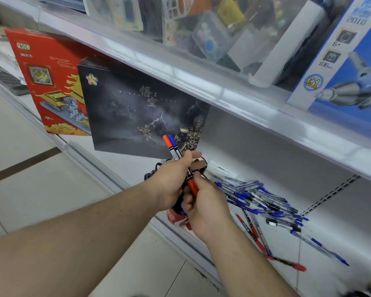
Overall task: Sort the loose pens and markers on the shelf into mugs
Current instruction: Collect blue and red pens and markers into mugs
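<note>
Left hand (176, 181) grips two markers (172, 147); right hand (204, 202) pinches a red marker (193, 186), likely bound next for the red mug (176, 216) below

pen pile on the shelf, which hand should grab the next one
Right. The right hand is beside the pen pile, pinching only one red marker; the left hand grips two markers, farther away.

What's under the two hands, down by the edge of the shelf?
Under the left hand and right hand stands a red and white mug. Something blue pokes out at its top. The hands cover most of it, so what else it holds stays hidden.
</note>
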Tool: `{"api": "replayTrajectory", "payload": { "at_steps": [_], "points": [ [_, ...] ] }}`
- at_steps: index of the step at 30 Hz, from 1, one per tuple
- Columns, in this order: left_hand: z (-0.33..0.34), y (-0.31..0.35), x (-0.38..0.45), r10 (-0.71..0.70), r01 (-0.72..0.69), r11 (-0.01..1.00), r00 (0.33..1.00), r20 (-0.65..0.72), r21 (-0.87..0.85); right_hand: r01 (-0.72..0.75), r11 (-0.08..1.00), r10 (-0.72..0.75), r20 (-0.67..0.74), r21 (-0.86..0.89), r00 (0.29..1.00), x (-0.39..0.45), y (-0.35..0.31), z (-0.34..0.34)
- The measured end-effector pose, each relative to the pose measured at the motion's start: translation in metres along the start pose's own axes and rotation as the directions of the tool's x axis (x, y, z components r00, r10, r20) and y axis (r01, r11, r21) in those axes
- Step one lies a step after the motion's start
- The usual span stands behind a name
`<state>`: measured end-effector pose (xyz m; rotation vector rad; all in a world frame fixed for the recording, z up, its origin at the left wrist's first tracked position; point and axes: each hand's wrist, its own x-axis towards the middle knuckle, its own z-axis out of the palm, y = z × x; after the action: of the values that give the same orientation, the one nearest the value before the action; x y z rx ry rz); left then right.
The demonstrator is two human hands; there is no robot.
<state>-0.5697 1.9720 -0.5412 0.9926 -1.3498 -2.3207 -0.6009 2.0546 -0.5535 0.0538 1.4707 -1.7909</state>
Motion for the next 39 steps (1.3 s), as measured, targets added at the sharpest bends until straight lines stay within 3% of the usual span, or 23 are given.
{"api": "replayTrajectory", "payload": {
  "at_steps": [2,4,6,8,12,16,21,25,26,35,37,39],
  "points": [
    [0.001,-0.002,-0.002,-0.02,0.019,0.999,0.999,0.031,0.026,0.134,0.99,-0.136,-0.057,-0.037,0.989,0.002,-0.005,-0.008],
    [-0.003,-0.002,0.0,-0.021,0.015,0.99,0.999,0.042,0.137,0.325,0.897,-0.364,-0.086,-0.299,0.927,0.006,-0.016,-0.022],
    [-0.011,-0.002,0.004,0.015,0.001,0.942,0.999,-0.046,0.337,0.427,0.656,-0.574,-0.044,-0.622,0.818,0.011,-0.034,-0.039],
    [-0.019,-0.002,0.008,0.061,0.045,0.853,0.981,-0.185,0.52,0.443,0.399,-0.659,0.084,-0.803,0.747,0.013,-0.05,-0.051],
    [-0.024,-0.004,0.011,0.039,0.115,0.808,0.968,-0.247,0.579,0.388,-0.018,-0.551,0.332,-0.922,0.765,0.036,-0.05,-0.051],
    [-0.025,-0.007,0.021,0.044,0.09,0.839,0.972,-0.231,0.536,0.337,-0.234,-0.361,0.404,-0.912,0.841,0.066,-0.022,-0.034],
    [-0.025,-0.013,0.029,0.019,0.05,0.891,0.989,-0.148,0.452,0.305,-0.312,-0.186,0.373,-0.9,0.909,0.094,0.024,-0.02],
    [-0.026,-0.019,0.027,-0.016,0.059,0.875,0.995,-0.095,0.48,0.345,-0.478,-0.112,0.445,-0.808,0.888,0.112,0.058,-0.033],
    [-0.028,-0.022,0.029,-0.028,0.067,0.864,0.996,-0.084,0.498,0.347,-0.477,-0.117,0.45,-0.808,0.886,0.117,0.067,-0.038],
    [-0.013,-0.031,0.027,-0.068,0.067,0.828,0.998,-0.02,0.557,0.423,-0.399,-0.101,0.498,-0.813,0.862,0.133,0.08,-0.059],
    [0.0,-0.031,0.023,0.002,-0.015,0.785,1.0,0.021,0.619,0.416,-0.303,-0.204,0.485,-0.857,0.85,0.123,0.068,-0.069],
    [0.018,-0.036,0.018,0.071,-0.123,0.715,0.992,0.104,0.688,0.391,-0.121,-0.36,0.407,-0.912,0.839,0.108,0.055,-0.089]
  ]
}}
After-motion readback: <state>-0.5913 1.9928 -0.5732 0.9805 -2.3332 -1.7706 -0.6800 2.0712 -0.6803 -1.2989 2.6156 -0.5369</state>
